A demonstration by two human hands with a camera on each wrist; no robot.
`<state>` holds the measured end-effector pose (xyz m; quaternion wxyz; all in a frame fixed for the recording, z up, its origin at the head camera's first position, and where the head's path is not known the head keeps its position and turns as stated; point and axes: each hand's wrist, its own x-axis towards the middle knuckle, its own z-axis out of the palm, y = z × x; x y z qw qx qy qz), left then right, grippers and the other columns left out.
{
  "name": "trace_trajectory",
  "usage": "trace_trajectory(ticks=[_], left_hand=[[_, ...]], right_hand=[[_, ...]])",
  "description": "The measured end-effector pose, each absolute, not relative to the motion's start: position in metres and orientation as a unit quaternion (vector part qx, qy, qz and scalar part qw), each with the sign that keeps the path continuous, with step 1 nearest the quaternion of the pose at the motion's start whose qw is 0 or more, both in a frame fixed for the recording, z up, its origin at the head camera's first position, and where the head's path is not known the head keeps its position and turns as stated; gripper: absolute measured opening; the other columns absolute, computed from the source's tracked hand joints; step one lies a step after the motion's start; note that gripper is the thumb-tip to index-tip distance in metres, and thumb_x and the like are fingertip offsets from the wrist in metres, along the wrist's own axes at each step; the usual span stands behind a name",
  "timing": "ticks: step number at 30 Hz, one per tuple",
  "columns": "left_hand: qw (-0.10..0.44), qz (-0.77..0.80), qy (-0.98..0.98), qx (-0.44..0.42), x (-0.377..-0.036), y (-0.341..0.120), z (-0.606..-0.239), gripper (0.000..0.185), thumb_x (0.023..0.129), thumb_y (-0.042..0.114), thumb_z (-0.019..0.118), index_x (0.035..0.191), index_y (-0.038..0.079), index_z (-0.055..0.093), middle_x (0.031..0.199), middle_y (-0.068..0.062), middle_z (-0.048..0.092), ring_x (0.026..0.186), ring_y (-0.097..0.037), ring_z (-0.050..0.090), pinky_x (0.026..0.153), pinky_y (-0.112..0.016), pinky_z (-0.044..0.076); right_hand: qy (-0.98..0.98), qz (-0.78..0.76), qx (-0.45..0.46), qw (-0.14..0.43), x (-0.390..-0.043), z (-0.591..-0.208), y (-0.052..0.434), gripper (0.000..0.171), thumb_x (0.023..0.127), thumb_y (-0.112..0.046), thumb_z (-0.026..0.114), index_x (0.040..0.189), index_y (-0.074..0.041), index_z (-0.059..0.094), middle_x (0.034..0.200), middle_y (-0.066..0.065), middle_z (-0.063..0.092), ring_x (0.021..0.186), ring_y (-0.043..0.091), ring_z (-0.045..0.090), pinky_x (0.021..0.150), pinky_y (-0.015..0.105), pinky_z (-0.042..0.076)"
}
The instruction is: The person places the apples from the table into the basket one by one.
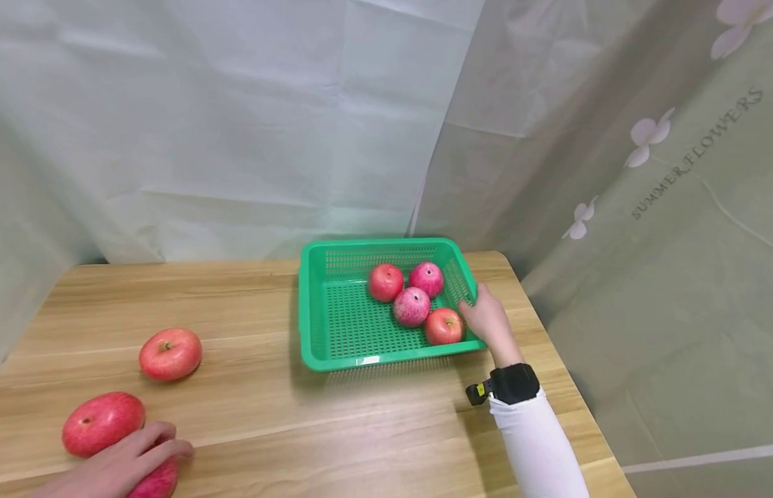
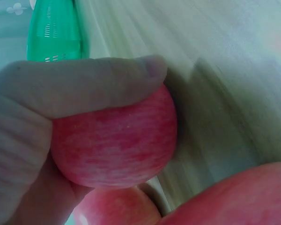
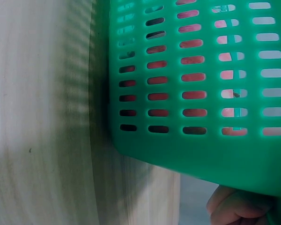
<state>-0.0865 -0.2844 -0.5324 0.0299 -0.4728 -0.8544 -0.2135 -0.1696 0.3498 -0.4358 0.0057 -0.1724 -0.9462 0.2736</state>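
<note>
My left hand (image 1: 126, 462) grips a red apple (image 2: 119, 147) at the table's front left, thumb across its top in the left wrist view. Right beside it lies another red apple (image 1: 106, 423), and a lighter red apple (image 1: 170, 354) sits farther back. With my right hand (image 1: 488, 321) I hold the right rim of a green plastic basket (image 1: 305, 311), near its front corner. In the right wrist view, curled fingers (image 3: 236, 206) show at the rim beyond the slotted wall. Several apples, such as a pink-red one (image 1: 412, 307), rest in the basket's right half.
The basket stands toward the back of the wood-grain table (image 1: 237, 415). A pale curtain (image 1: 237, 138) hangs close behind the table, and a flower-printed curtain (image 1: 673, 277) runs along its right side. A black wrist camera strap (image 1: 515, 383) sits on my right wrist.
</note>
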Motion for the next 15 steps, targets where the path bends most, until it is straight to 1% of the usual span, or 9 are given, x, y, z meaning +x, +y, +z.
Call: trace_trajectory(ticks=[3,6,9,12,13,15], left_hand=[[0.003,-0.208,-0.858,-0.47,-0.088,-0.284,-0.527,0.068,0.078,0.065,0.088,0.132,0.03,0.064,0.126,0.012,0.049,0.101,0.002,0.05,0.069,-0.017,0.05],[-0.029,-0.2,-0.867,-0.455,-0.089,-0.281,-0.52,0.07,0.08,0.067,0.086,0.134,0.03,0.062,0.13,0.005,0.051,0.104,0.0,0.053,0.068,-0.022,0.053],[-0.025,-0.189,-0.873,-0.449,-0.089,-0.277,-0.512,0.072,0.079,0.07,0.085,0.135,0.031,0.062,0.133,0.002,0.053,0.107,-0.003,0.057,0.07,-0.024,0.055],[-0.005,-0.18,-0.874,-0.451,-0.089,-0.272,-0.502,0.075,0.078,0.072,0.084,0.136,0.029,0.063,0.136,0.001,0.054,0.11,-0.005,0.058,0.071,-0.024,0.055],[0.007,-0.178,-0.875,-0.449,-0.089,-0.269,-0.499,0.076,0.077,0.074,0.084,0.135,0.03,0.064,0.136,0.002,0.054,0.112,-0.004,0.058,0.072,-0.022,0.055],[0.018,-0.174,-0.874,-0.454,-0.091,-0.265,-0.493,0.076,0.077,0.071,0.086,0.136,0.03,0.064,0.137,0.002,0.055,0.115,-0.004,0.056,0.073,-0.019,0.053]], right_hand=[[-0.946,0.275,-0.172,0.007,-0.17,-0.435,0.349,0.056,0.106,-0.026,0.059,0.149,0.006,0.042,0.131,0.028,0.063,0.116,0.043,0.063,0.094,0.059,0.053],[-0.947,0.274,-0.17,0.008,-0.17,-0.435,0.349,0.054,0.106,-0.026,0.059,0.147,0.005,0.044,0.128,0.027,0.064,0.114,0.042,0.064,0.092,0.057,0.054],[-0.947,0.273,-0.17,0.007,-0.17,-0.435,0.349,0.053,0.106,-0.025,0.059,0.147,0.006,0.044,0.128,0.027,0.064,0.114,0.041,0.064,0.092,0.057,0.054],[-0.947,0.273,-0.17,0.005,-0.17,-0.435,0.35,0.053,0.106,-0.025,0.059,0.147,0.006,0.044,0.129,0.027,0.064,0.114,0.041,0.063,0.092,0.057,0.054],[-0.947,0.273,-0.17,0.005,-0.17,-0.435,0.35,0.053,0.106,-0.025,0.059,0.147,0.005,0.044,0.129,0.027,0.064,0.114,0.041,0.063,0.092,0.056,0.054],[-0.947,0.275,-0.168,0.005,-0.171,-0.435,0.35,0.052,0.107,-0.025,0.059,0.147,0.005,0.044,0.129,0.027,0.064,0.114,0.041,0.063,0.091,0.056,0.054]])
